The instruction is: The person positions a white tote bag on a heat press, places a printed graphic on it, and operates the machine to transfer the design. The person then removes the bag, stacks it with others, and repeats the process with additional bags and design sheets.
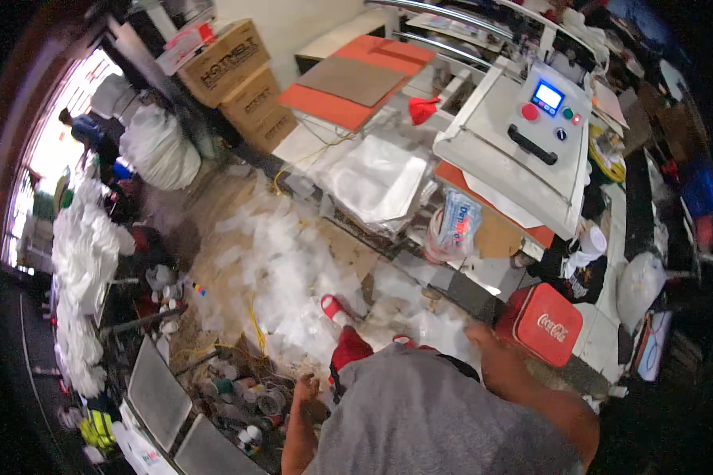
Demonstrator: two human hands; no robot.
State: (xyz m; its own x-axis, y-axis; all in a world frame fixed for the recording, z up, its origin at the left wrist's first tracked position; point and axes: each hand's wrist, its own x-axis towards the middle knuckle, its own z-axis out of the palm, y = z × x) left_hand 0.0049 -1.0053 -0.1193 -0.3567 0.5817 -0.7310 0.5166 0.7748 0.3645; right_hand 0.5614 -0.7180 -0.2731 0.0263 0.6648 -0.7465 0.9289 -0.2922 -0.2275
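Observation:
My left hand [306,389] hangs at my left side above floor clutter [238,396], fingers loosely bent and apart, with nothing visible in them. My right hand [481,340], slightly blurred, is at my right side, fingers loose and apparently empty, just left of a red box [535,324] on a ledge. I stand in red slippers [330,309] on a floor strewn with white scraps [277,253]. In front on the right is a white machine [491,150] with a lit screen, buttons and black handle; beside it lies an orange board [317,111] with a brown pad.
Stacked cardboard boxes [224,59] and large white sacks [158,146] stand at back left, near a person [87,134] by a bright doorway. Piled white fabric [87,253] and grey panels [154,384] flank me on the left. A yellow cord [253,317] crosses the floor.

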